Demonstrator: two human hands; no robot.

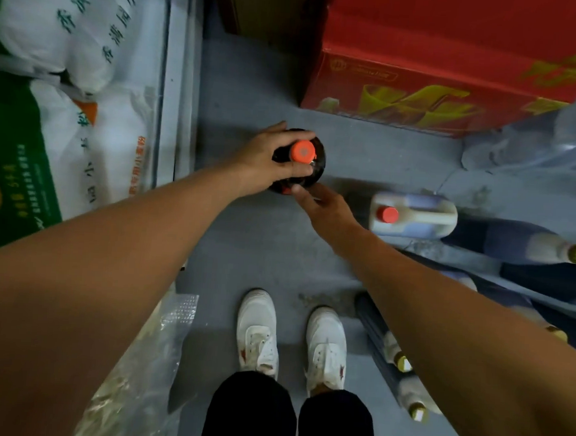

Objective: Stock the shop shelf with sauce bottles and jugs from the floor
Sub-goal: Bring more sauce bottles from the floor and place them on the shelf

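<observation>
A dark sauce jug with an orange cap stands upright on the grey floor ahead of my feet. My left hand is wrapped around its neck and shoulder, fingers on both sides of the cap. My right hand reaches in from the right, its fingertips touching the jug's near side, fingers apart. A white jug with a red cap stands on the floor to the right. Several bottles with yellow caps lie on their sides at the right.
A shelf edge runs along the left, with white flour sacks and a green box on it. A red carton sits on the floor behind the jug. Clear plastic wrap lies at right. My white shoes stand below.
</observation>
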